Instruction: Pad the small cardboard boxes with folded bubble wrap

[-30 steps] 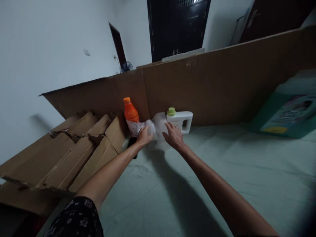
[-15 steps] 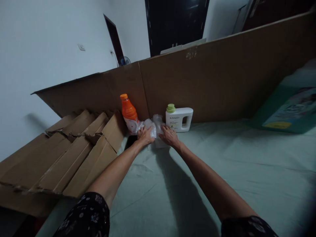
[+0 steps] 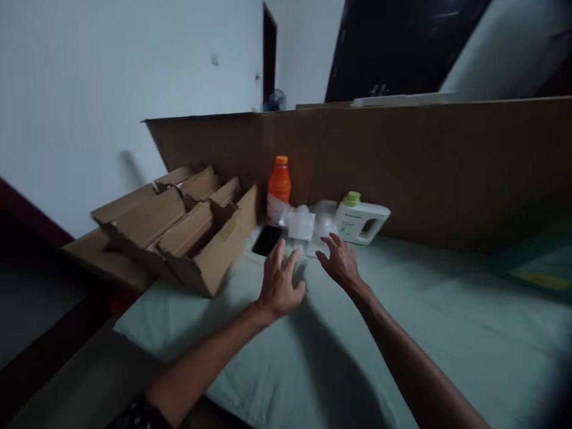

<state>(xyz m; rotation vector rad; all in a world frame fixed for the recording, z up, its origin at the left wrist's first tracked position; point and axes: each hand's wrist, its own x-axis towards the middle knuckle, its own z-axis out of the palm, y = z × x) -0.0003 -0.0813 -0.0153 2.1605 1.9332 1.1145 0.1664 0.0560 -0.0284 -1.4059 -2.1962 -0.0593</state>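
Observation:
My left hand (image 3: pixel 279 283) hovers over the pale green sheet (image 3: pixel 402 333), fingers spread, holding nothing. My right hand (image 3: pixel 340 262) is beside it, also open and empty. Just beyond both hands lies crumpled clear plastic wrap (image 3: pixel 308 223), apart from the fingers. An orange bottle (image 3: pixel 279 187) stands left of the wrap against a tall cardboard panel (image 3: pixel 424 161). A white jug with a green cap (image 3: pixel 360 219) stands to the right of the wrap. A black phone (image 3: pixel 267 239) lies flat near my left fingertips.
A torn, folded cardboard box (image 3: pixel 187 229) rests on the sheet's left edge. A teal printed package (image 3: pixel 536 268) lies at the far right. A dark doorway (image 3: pixel 402 47) and a white wall rise behind the panel.
Both hands let go of the plastic wrap and drew back toward me, fingers now spread. The view swung left, so the objects sit further right.

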